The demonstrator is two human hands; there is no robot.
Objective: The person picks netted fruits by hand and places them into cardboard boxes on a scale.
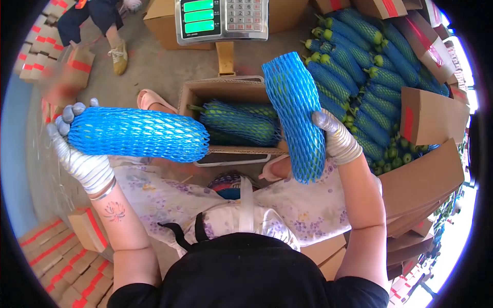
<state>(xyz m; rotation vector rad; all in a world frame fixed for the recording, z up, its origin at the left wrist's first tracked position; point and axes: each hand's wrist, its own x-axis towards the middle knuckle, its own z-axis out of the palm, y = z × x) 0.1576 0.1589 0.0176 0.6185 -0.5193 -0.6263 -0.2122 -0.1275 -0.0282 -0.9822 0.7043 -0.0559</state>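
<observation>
My left hand [82,149], in a striped grey-tipped glove, grips the left end of a blue-netted bundle [138,133], which lies level in the air. My gloved right hand [336,136] holds another blue-netted bundle [295,113] from its right side; this one stands nearly upright in view. Between the two hands is an open cardboard box [192,92] holding green produce in blue netting [239,123]. The right-hand bundle overlaps the box's right end. Parts of the fingers are hidden behind both bundles.
A scale display [221,19] stands beyond the box. At the right lies a pile of netted green produce [354,66], beside cardboard boxes [434,115]. More taped boxes [67,262] are stacked at lower left. Another person's leg and shoe [118,57] show at upper left.
</observation>
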